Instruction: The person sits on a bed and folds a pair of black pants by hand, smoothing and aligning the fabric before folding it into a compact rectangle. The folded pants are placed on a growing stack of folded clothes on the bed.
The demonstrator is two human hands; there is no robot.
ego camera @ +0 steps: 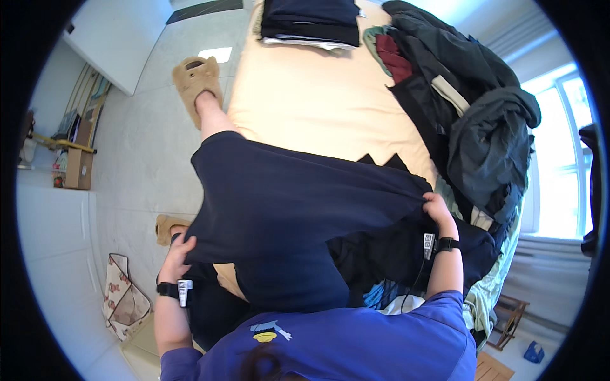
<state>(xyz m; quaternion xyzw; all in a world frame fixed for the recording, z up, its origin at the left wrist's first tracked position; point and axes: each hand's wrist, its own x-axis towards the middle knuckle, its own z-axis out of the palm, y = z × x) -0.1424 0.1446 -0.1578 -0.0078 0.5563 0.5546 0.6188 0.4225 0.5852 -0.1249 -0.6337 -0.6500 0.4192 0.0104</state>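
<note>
A dark navy garment [286,205] is stretched across my lap and the edge of the bed. At the left, my left hand [178,255] pinches its lower left edge, thumb on the cloth. My right hand [434,207] grips its far right end, beside the heap of clothes. Each wrist wears a black strap with a small white device. Black cloth [376,257] lies under and beside the garment near my right forearm. What kind of garment it is cannot be told for sure.
Folded dark clothes [310,28] are stacked on the peach bedsheet [314,100] at the far end. A large heap of dark clothes [491,143] runs along the right side, by the window. Fuzzy tan slippers [190,81] are on my feet. A cardboard box [78,169] stands at left.
</note>
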